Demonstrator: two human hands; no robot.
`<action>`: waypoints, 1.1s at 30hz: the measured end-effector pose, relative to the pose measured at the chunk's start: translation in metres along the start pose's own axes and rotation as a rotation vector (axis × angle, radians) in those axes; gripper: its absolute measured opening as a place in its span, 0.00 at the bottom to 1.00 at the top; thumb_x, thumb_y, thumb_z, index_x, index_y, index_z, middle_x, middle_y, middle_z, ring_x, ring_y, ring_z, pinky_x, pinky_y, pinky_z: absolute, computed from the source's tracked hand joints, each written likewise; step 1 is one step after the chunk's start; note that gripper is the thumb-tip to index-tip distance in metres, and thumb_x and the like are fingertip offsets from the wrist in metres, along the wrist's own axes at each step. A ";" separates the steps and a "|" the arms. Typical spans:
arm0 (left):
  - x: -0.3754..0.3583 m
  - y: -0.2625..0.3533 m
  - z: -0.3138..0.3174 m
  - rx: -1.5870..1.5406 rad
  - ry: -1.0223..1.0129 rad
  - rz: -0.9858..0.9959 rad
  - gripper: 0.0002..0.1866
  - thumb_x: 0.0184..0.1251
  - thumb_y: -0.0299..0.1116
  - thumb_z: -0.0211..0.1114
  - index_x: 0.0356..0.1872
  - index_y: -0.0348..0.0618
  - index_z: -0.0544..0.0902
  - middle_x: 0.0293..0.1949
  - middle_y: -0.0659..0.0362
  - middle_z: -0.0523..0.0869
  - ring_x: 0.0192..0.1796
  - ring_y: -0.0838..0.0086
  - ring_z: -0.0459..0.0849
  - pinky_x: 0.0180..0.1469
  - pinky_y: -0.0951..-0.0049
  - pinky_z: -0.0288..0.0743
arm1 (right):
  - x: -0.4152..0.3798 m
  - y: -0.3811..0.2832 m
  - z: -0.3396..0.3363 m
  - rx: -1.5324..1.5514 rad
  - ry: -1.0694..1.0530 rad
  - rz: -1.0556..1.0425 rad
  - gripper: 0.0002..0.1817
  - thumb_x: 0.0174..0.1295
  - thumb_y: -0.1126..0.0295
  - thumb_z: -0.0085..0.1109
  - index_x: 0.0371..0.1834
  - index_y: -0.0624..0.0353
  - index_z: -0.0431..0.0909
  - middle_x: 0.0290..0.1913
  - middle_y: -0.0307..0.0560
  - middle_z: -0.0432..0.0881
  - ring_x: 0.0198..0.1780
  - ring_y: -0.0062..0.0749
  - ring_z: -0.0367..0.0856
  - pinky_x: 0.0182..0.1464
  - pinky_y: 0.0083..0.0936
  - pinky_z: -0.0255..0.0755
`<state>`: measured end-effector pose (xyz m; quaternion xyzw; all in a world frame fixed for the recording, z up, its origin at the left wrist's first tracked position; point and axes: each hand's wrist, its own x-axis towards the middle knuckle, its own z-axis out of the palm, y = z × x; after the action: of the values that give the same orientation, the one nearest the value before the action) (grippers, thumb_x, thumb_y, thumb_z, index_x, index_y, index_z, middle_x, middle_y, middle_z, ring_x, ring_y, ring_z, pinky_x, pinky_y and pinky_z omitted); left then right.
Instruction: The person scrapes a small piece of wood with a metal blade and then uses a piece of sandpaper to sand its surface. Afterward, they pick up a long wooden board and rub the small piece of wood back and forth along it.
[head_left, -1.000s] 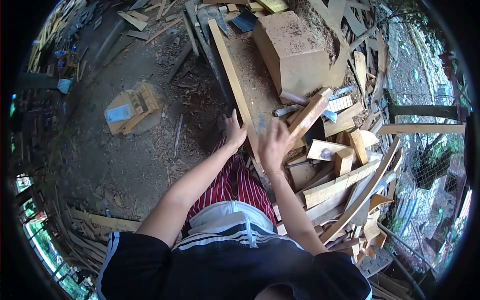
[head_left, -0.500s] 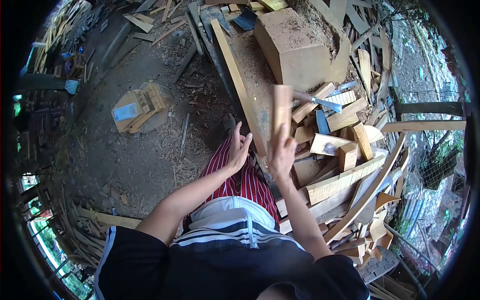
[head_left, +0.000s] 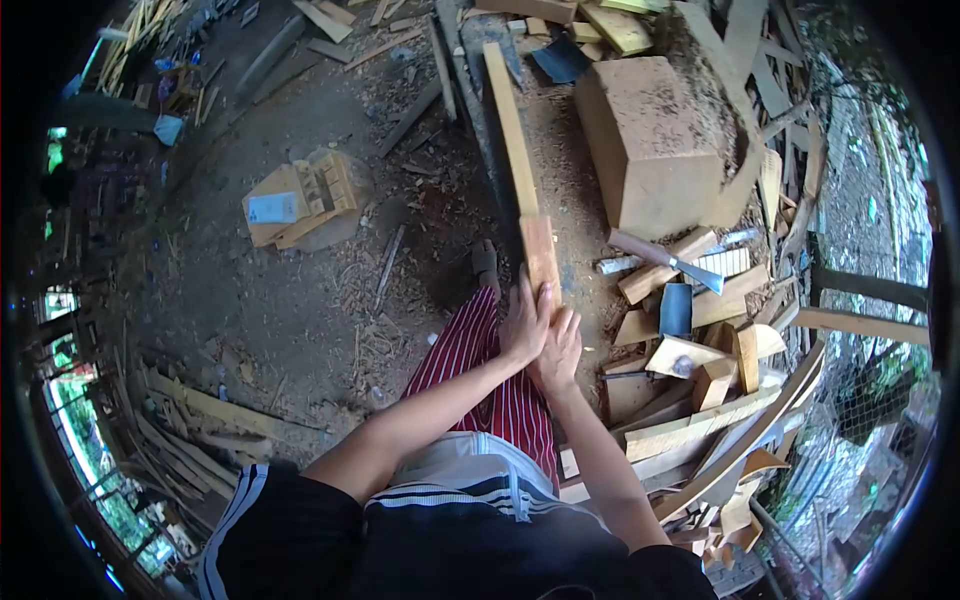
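Note:
A short wooden block [head_left: 540, 250] lies lengthwise along the near part of a long narrow wooden strip [head_left: 510, 130], covering its near end. My right hand [head_left: 560, 352] is closed on the block's near end from the right. From the left, my left hand [head_left: 524, 328] grips the same end, its thumb over the top and its fingers along the side. Both hands touch each other. What the fingers do beneath the wood is hidden. To the right, a scraper [head_left: 668, 261] with a wooden handle and metal blade rests on wood offcuts.
A large wooden block [head_left: 665, 185] stands on the bench beyond the scraper. Cut wood pieces [head_left: 700, 415] are heaped at my right. A piece of dark blue sheet [head_left: 676, 309] lies among them. On the ground at left sits a wooden assembly [head_left: 305, 200]. Shavings litter the floor.
My right hand has brought the block left and down onto the strip. My left hand has moved right and closed on the block's near end. The view has shifted.

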<state>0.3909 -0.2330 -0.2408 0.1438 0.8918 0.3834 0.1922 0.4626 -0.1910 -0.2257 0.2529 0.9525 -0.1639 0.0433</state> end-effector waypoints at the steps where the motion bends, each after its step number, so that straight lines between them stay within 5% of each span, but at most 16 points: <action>1: 0.016 -0.008 0.008 0.037 0.001 -0.021 0.38 0.73 0.53 0.47 0.73 0.41 0.48 0.52 0.40 0.73 0.42 0.44 0.82 0.39 0.54 0.81 | 0.021 -0.002 -0.004 -0.011 -0.031 -0.002 0.33 0.58 0.63 0.52 0.69 0.58 0.59 0.43 0.53 0.69 0.47 0.45 0.70 0.47 0.34 0.71; 4: 0.083 0.023 -0.019 0.086 0.042 0.018 0.40 0.70 0.54 0.51 0.73 0.41 0.48 0.52 0.40 0.72 0.39 0.44 0.83 0.37 0.54 0.82 | 0.092 -0.013 -0.011 0.004 0.002 0.008 0.32 0.59 0.62 0.53 0.66 0.62 0.61 0.43 0.53 0.69 0.47 0.44 0.71 0.44 0.33 0.75; 6: 0.135 0.038 -0.037 0.027 -0.200 -0.203 0.43 0.69 0.57 0.51 0.75 0.45 0.43 0.62 0.36 0.66 0.52 0.40 0.78 0.50 0.48 0.77 | 0.141 -0.017 -0.014 -0.019 0.029 -0.029 0.32 0.60 0.62 0.54 0.67 0.62 0.60 0.44 0.53 0.69 0.48 0.44 0.72 0.42 0.33 0.78; 8: 0.183 0.044 -0.040 0.128 -0.149 -0.191 0.41 0.70 0.56 0.49 0.74 0.46 0.43 0.60 0.38 0.69 0.49 0.41 0.81 0.47 0.49 0.78 | 0.187 -0.026 -0.021 -0.014 0.046 -0.035 0.33 0.60 0.62 0.54 0.69 0.59 0.58 0.46 0.53 0.68 0.50 0.44 0.71 0.42 0.33 0.78; 11: 0.255 0.047 -0.048 0.113 -0.052 -0.144 0.38 0.72 0.58 0.41 0.74 0.42 0.50 0.58 0.37 0.74 0.53 0.41 0.79 0.56 0.46 0.71 | 0.256 -0.033 -0.025 0.007 0.102 -0.076 0.33 0.60 0.62 0.55 0.69 0.54 0.58 0.47 0.52 0.69 0.52 0.44 0.72 0.44 0.32 0.79; 14: 0.316 0.067 -0.074 0.235 -0.064 -0.176 0.34 0.74 0.54 0.35 0.72 0.40 0.57 0.47 0.39 0.83 0.51 0.44 0.82 0.55 0.46 0.73 | 0.318 -0.046 -0.027 -0.007 0.121 -0.074 0.32 0.61 0.63 0.54 0.69 0.52 0.58 0.49 0.52 0.70 0.54 0.45 0.71 0.46 0.34 0.78; 17: 0.356 0.068 -0.080 0.299 -0.078 -0.163 0.34 0.73 0.53 0.34 0.73 0.41 0.52 0.52 0.36 0.81 0.56 0.45 0.80 0.61 0.49 0.69 | 0.356 -0.053 -0.022 -0.104 0.155 -0.082 0.29 0.59 0.61 0.56 0.65 0.55 0.63 0.50 0.51 0.70 0.55 0.43 0.70 0.52 0.37 0.72; 23: 0.327 0.068 -0.080 0.381 -0.045 -0.072 0.35 0.73 0.48 0.41 0.75 0.46 0.46 0.53 0.39 0.81 0.56 0.47 0.80 0.61 0.52 0.69 | 0.333 -0.051 -0.023 -0.151 0.095 -0.036 0.24 0.58 0.62 0.56 0.58 0.57 0.71 0.52 0.50 0.69 0.56 0.44 0.68 0.55 0.38 0.65; 25: 0.296 0.059 -0.079 0.404 -0.126 -0.093 0.38 0.72 0.50 0.42 0.75 0.50 0.36 0.48 0.36 0.83 0.51 0.43 0.82 0.56 0.46 0.72 | 0.296 -0.047 -0.018 0.055 0.123 -0.059 0.23 0.58 0.64 0.54 0.58 0.57 0.71 0.52 0.53 0.70 0.55 0.46 0.68 0.55 0.37 0.66; 29: 0.191 0.034 -0.058 0.413 -0.193 -0.055 0.40 0.74 0.49 0.44 0.75 0.47 0.32 0.37 0.39 0.86 0.38 0.45 0.86 0.42 0.46 0.79 | 0.184 -0.026 0.005 -0.010 0.256 -0.100 0.24 0.58 0.65 0.52 0.59 0.57 0.70 0.51 0.55 0.70 0.53 0.47 0.69 0.53 0.38 0.68; 31: 0.132 0.035 -0.056 0.380 -0.268 -0.069 0.42 0.74 0.48 0.47 0.74 0.42 0.31 0.33 0.41 0.85 0.34 0.47 0.86 0.36 0.49 0.80 | 0.126 -0.023 -0.009 0.058 0.051 -0.043 0.25 0.58 0.65 0.52 0.61 0.57 0.68 0.51 0.57 0.70 0.53 0.48 0.68 0.53 0.39 0.68; 33: 0.073 0.008 -0.036 0.414 -0.111 0.116 0.43 0.73 0.47 0.49 0.74 0.39 0.32 0.28 0.43 0.85 0.28 0.50 0.85 0.30 0.52 0.80 | 0.069 -0.013 -0.005 0.020 -0.004 -0.065 0.27 0.58 0.65 0.52 0.63 0.57 0.67 0.49 0.57 0.70 0.52 0.49 0.69 0.52 0.39 0.68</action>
<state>0.3106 -0.2213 -0.2293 0.2522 0.9298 0.1938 0.1851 0.3957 -0.1678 -0.2284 0.2221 0.9584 -0.1753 0.0373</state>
